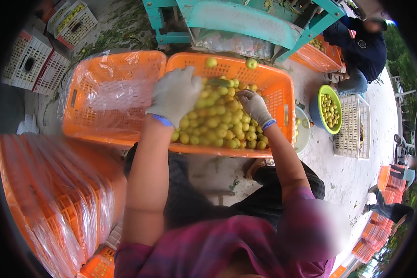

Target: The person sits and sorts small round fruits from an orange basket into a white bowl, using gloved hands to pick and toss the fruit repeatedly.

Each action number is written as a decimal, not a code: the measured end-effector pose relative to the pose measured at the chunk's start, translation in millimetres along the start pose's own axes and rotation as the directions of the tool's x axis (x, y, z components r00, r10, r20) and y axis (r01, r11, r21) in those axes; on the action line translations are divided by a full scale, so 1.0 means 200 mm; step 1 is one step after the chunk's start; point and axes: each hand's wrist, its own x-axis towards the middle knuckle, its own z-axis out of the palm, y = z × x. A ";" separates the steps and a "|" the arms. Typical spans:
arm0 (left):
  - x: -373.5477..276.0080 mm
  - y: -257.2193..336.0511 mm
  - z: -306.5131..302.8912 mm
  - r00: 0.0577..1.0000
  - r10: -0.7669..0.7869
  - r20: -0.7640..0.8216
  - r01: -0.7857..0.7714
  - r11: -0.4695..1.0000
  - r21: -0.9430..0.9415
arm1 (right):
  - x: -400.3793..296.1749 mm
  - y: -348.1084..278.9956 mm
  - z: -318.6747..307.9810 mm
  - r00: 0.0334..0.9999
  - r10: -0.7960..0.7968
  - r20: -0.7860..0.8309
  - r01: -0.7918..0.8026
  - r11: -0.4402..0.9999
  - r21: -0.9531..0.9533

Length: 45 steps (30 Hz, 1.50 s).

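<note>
An orange plastic crate (pixel 279 83) stands before me, partly filled with small yellow-green fruits (pixel 220 118). My left hand (pixel 177 93), in a pale work glove with a blue cuff, is over the crate's left part; its fingers point away from me and what lies under the palm is hidden. At the right side of the pile, my right hand (pixel 253 104), gloved alike, has its bent fingertips at the fruits; I cannot tell whether it grips one. A green leaf (pixel 219 82) lies on the pile. Two fruits, one of them a pale green fruit (pixel 251 63), are near the far rim.
Left of the fruit crate is an orange crate lined with clear plastic (pixel 114 93). Stacked lined crates (pixel 62 194) stand at lower left. A teal metal frame (pixel 243 24) rises beyond. To the right are a pale basin (pixel 302 139), a fruit-filled tub (pixel 330 109) and a seated person (pixel 363 52).
</note>
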 end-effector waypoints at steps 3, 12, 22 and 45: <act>0.02 -0.01 0.01 0.999 -0.033 0.015 0.033 0.999 0.011 | 0.36 -0.03 0.21 0.991 -0.056 0.119 0.093 0.939 -0.330; 0.15 -0.17 0.04 0.996 -0.050 0.080 0.055 0.996 -0.065 | 0.47 0.38 0.18 0.895 -0.143 0.423 0.363 0.783 -0.504; 0.21 -0.18 0.08 0.988 0.000 0.153 0.015 0.995 -0.096 | -0.62 -0.53 -0.55 0.354 0.225 0.908 -0.320 0.941 -0.108; -0.33 0.52 1.08 0.844 0.405 0.352 -0.401 0.912 -0.087 | -0.60 -0.21 -0.89 0.963 0.264 0.048 -0.204 0.838 -0.507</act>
